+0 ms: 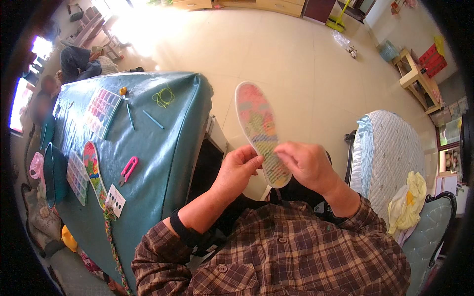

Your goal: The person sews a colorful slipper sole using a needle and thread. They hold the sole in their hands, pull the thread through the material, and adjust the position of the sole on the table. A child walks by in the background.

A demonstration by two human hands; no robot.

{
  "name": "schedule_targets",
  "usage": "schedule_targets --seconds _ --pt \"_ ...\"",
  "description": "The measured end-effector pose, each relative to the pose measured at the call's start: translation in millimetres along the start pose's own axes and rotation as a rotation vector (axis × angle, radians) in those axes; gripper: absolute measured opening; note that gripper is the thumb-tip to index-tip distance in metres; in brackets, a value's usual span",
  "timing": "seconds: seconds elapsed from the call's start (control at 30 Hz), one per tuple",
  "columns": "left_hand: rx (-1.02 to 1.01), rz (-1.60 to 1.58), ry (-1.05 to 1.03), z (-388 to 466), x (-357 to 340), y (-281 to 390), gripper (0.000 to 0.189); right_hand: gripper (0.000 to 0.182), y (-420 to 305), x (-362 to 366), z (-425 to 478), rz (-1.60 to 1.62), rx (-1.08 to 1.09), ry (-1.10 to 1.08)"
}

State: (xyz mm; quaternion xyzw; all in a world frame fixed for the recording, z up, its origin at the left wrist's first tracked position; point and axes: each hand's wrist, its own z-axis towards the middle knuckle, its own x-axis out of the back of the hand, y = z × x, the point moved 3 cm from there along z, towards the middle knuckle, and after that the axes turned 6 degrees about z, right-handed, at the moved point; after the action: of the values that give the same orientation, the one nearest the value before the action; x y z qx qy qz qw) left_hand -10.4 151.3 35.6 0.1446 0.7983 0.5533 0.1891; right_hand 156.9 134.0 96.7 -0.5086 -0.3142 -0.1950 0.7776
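My left hand (pixel 240 166) grips the edge of a white-rimmed insole (pixel 259 125) with a printed or stitched pattern in pink, green and blue. The insole stands tilted, toe end away from me. At its other edge is my right hand (pixel 303 162), thumb and fingertips pinched together against the patterned face; whether a needle or thread is between them is too small to tell. On the green-covered table (pixel 148 199) to my left lie a second patterned insole (pixel 92 159), pink thread snips (pixel 129 171), a needle card (pixel 116 201) and a braided bundle of coloured threads (pixel 108 233).
Compartment boxes (pixel 102 112) (pixel 77 177) lie on the table, with blue pen-like sticks (pixel 153 119) and loose yellow-green thread (pixel 163 97). A quilted bed or seat (pixel 392 155) with a yellow cloth (pixel 409 199) is at right. A seated person (pixel 79 63) is at far left.
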Motion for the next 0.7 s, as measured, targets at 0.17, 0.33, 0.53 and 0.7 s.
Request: schedule_targets --seconds 0.17,0.33,0.53,0.7 --pt "0.016 0.035 -0.008 0.3 0.0 0.6 0.021 0.010 0.0 0.0 -0.3 0.000 0.001 -0.012" --pt "0.022 0.032 -0.014 0.5 0.4 0.0 0.022 0.011 -0.3 0.5 -0.3 0.003 0.000 -0.034" --pt "0.024 0.043 -0.010 0.0 0.1 2.0 0.022 0.011 2.0 0.3 -2.2 0.024 -0.046 -0.044" --pt "0.018 0.019 -0.009 1.0 0.3 -0.2 0.023 0.011 3.5 0.1 -2.6 0.030 -0.038 -0.050"
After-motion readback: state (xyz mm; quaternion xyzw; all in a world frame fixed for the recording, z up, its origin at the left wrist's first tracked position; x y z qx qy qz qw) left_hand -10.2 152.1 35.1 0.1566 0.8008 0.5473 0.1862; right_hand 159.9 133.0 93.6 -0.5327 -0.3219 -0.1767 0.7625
